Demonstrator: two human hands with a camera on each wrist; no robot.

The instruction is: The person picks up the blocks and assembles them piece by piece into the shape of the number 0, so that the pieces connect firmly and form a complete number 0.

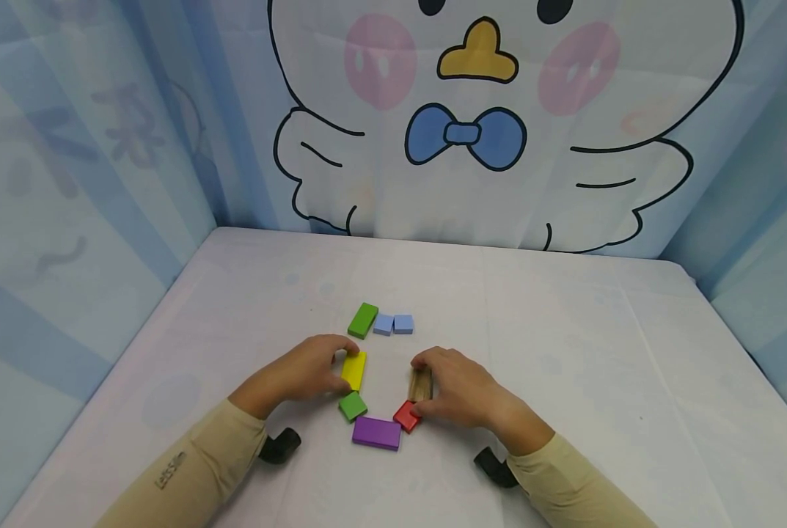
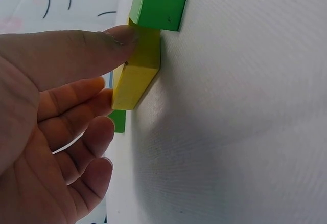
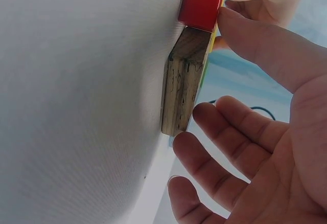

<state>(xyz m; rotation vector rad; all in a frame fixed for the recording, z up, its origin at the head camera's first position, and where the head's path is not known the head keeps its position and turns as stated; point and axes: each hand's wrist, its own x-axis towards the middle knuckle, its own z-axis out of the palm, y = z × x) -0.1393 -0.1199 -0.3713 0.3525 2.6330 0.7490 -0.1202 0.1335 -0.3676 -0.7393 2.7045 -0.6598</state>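
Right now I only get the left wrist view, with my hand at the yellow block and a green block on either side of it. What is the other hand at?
Observer: The right hand has its fingers around the brown wooden block, with its thumb at the red block.

Operator: What else sits by the small green block near my thumb?

Observer: A purple block, lying flat at the near edge of the group.

Operator: And next to the far green block?

Observer: Two light blue blocks, side by side, to the right of it in the head view.
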